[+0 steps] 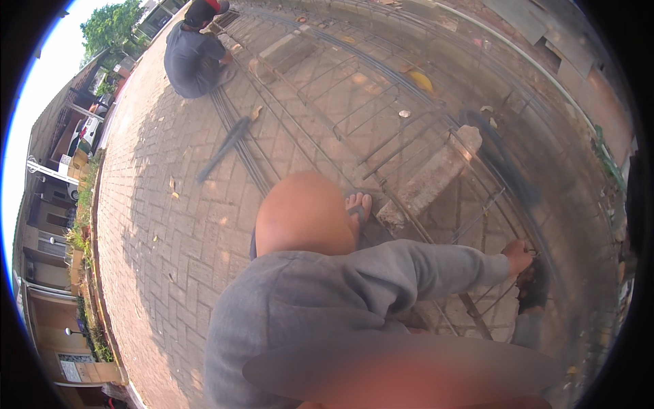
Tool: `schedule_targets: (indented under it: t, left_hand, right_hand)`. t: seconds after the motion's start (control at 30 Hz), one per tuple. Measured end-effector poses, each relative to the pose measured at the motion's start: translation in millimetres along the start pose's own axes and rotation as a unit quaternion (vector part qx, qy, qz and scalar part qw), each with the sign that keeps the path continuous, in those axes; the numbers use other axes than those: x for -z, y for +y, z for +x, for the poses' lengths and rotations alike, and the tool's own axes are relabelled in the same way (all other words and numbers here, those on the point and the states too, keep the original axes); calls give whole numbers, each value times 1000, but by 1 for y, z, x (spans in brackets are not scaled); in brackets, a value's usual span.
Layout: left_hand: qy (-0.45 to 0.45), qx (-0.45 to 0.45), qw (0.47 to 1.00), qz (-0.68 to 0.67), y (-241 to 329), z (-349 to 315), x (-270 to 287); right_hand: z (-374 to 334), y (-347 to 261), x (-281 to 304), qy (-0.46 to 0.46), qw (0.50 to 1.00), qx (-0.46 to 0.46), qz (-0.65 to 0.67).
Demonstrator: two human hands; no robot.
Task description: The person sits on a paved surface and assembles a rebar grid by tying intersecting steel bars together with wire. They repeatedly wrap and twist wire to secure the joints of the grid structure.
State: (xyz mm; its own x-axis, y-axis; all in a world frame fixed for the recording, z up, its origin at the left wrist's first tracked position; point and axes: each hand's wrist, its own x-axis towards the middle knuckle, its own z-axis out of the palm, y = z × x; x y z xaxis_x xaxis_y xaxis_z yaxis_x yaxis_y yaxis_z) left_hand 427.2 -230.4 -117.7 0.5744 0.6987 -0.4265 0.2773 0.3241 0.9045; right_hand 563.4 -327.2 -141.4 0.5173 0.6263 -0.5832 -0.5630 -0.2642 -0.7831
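My left arm in a grey sleeve reaches across to the right. At its end my left hand (518,258) is closed, fingers bent in at the steel bars; what they pinch is too small to make out. Just below it my right hand (533,285) lies in deep shade close to the same bars, and its fingers are hard to see. Under both hands runs a rebar cage (487,204) of long thin bars with cross ties. A rough concrete block (432,180) props the bars near my sandalled foot (358,208).
Another person (194,61) in dark clothes and a cap crouches over bars at the far left. A bundle of long bars (238,140) with a dark bunch of wire (225,150) crosses the paving (184,238). A second block (286,49) lies farther off. A wall edge borders the right.
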Motion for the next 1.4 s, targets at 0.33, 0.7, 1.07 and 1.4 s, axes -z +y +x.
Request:
schedule_targets:
  t: [0.33,0.7,1.07,1.4]
  left_hand:
    - [-114,-96,971,186,-16,30,12]
    - [31,-535,760,368,-3,35,5]
    - [59,-382,879,278,22,65,-11]
    - [27,-268,943,197,47,-7,6]
  right_hand:
    - [-8,4,0,-27,996,42,68]
    - [-51,-38,-43,20,996,35,-79]
    - [-53,-47,-39,87,937,126,-315]
    - [-43,-31,-40,34,875,344,-338]
